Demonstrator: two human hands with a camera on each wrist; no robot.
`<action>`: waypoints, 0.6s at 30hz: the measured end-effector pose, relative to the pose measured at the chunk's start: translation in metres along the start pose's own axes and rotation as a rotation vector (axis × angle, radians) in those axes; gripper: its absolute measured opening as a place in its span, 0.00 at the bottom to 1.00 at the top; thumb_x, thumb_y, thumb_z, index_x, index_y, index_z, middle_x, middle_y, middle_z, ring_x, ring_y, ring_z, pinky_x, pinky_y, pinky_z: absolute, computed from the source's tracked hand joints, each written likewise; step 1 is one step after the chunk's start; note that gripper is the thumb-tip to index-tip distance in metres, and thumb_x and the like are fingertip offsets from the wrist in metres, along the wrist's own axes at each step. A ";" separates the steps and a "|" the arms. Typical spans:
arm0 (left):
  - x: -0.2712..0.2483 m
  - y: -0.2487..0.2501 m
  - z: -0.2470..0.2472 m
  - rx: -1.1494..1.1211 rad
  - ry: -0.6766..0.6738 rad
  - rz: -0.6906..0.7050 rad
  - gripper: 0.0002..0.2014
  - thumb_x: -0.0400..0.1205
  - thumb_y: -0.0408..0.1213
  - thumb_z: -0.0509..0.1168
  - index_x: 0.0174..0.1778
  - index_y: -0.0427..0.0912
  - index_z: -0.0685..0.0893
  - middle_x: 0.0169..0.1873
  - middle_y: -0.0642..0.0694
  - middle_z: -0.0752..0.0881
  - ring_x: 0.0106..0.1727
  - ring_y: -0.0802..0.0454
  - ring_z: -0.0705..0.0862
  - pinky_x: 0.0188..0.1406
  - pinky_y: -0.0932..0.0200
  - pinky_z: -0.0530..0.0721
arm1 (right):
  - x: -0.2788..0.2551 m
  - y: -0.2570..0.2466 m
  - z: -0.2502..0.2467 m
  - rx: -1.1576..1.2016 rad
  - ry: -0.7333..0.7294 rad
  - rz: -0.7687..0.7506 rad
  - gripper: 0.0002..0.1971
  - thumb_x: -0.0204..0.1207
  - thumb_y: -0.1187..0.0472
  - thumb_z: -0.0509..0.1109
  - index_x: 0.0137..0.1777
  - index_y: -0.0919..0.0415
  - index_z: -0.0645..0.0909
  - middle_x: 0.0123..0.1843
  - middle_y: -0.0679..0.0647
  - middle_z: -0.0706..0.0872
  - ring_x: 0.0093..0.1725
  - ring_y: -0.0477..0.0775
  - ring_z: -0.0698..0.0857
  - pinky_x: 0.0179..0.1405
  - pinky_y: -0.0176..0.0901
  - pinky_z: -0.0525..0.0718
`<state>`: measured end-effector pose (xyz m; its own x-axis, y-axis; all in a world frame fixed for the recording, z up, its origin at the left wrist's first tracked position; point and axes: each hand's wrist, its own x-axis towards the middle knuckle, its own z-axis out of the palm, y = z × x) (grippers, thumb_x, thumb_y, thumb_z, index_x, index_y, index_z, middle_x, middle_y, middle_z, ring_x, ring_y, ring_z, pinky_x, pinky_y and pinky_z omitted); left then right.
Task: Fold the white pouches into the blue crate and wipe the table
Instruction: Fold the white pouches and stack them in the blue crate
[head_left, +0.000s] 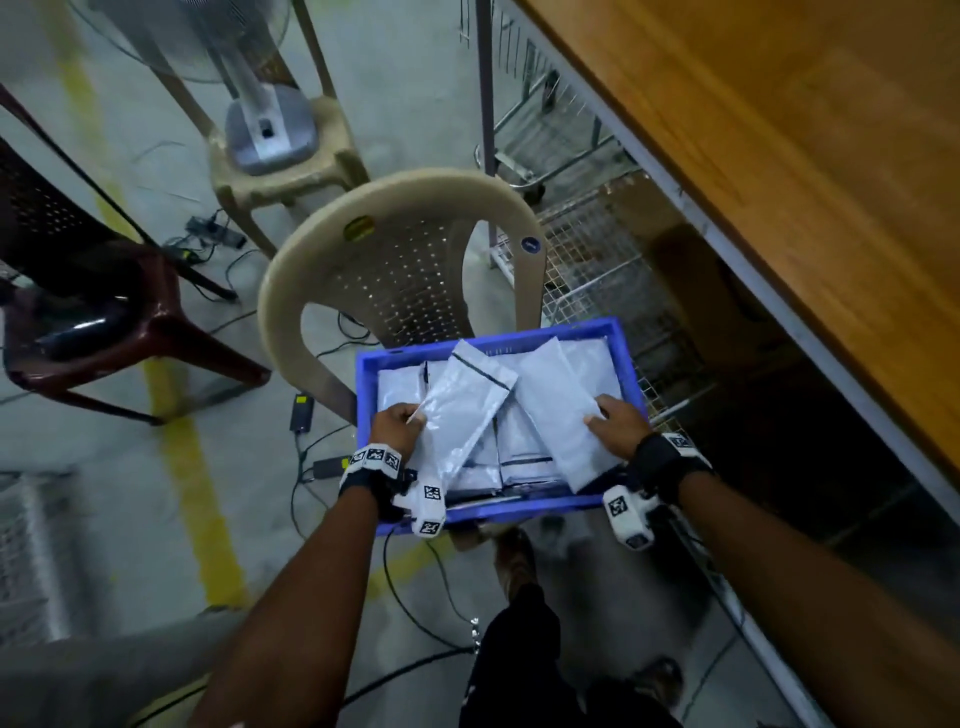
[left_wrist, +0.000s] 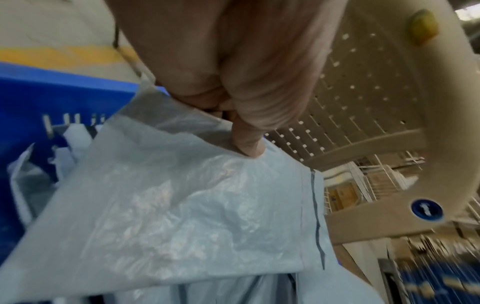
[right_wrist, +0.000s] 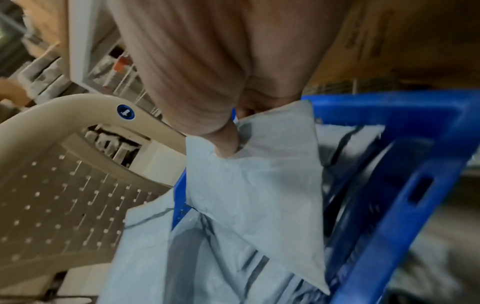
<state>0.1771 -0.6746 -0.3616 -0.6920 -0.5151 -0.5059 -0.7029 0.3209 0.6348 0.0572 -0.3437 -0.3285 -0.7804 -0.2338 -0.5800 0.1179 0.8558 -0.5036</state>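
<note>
A blue crate (head_left: 363, 395) rests on a beige plastic chair (head_left: 322, 270) and holds several white pouches. My left hand (head_left: 397, 423) pinches the edge of one pouch (head_left: 462, 410) with a dark seal line, lying slantwise over the stack. In the left wrist view the thumb (left_wrist: 246, 144) presses into that pouch (left_wrist: 182, 205) by the crate wall (left_wrist: 39, 92). My right hand (head_left: 618, 423) grips a second pouch (head_left: 561, 410) at the crate's right side. The right wrist view shows that pouch (right_wrist: 259, 195) pinched under the thumb (right_wrist: 226, 144), above the crate rim (right_wrist: 389, 107).
The wooden table (head_left: 805, 156) runs along the right, wire racks (head_left: 587, 249) beneath it. A maroon chair (head_left: 104, 322) stands at left. Another beige chair bears a fan base (head_left: 270, 130). Cables and adapters (head_left: 301, 410) lie on the floor, which has a yellow line (head_left: 192, 467).
</note>
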 end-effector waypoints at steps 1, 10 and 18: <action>0.001 -0.005 0.002 -0.014 0.004 -0.043 0.08 0.81 0.34 0.71 0.52 0.35 0.90 0.50 0.34 0.91 0.55 0.38 0.88 0.55 0.49 0.84 | 0.002 -0.002 0.006 0.026 -0.024 0.006 0.11 0.80 0.61 0.69 0.59 0.67 0.82 0.59 0.65 0.87 0.59 0.64 0.85 0.54 0.47 0.78; -0.012 -0.010 -0.015 0.054 0.041 0.058 0.06 0.78 0.32 0.73 0.49 0.40 0.91 0.44 0.43 0.92 0.49 0.47 0.88 0.53 0.56 0.83 | 0.004 -0.014 0.019 -0.133 0.028 -0.092 0.09 0.79 0.60 0.70 0.55 0.63 0.84 0.54 0.66 0.88 0.56 0.69 0.84 0.48 0.49 0.76; -0.038 0.000 -0.011 0.302 -0.231 0.294 0.10 0.75 0.27 0.71 0.43 0.45 0.93 0.35 0.50 0.92 0.43 0.53 0.91 0.51 0.57 0.87 | -0.004 0.010 -0.018 -0.217 0.106 -0.125 0.04 0.77 0.62 0.69 0.49 0.62 0.82 0.49 0.67 0.87 0.50 0.69 0.84 0.39 0.44 0.69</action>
<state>0.2054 -0.6641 -0.3362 -0.8629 -0.1892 -0.4686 -0.4649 0.6609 0.5892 0.0504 -0.3264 -0.3197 -0.8419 -0.3039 -0.4459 -0.1086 0.9049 -0.4116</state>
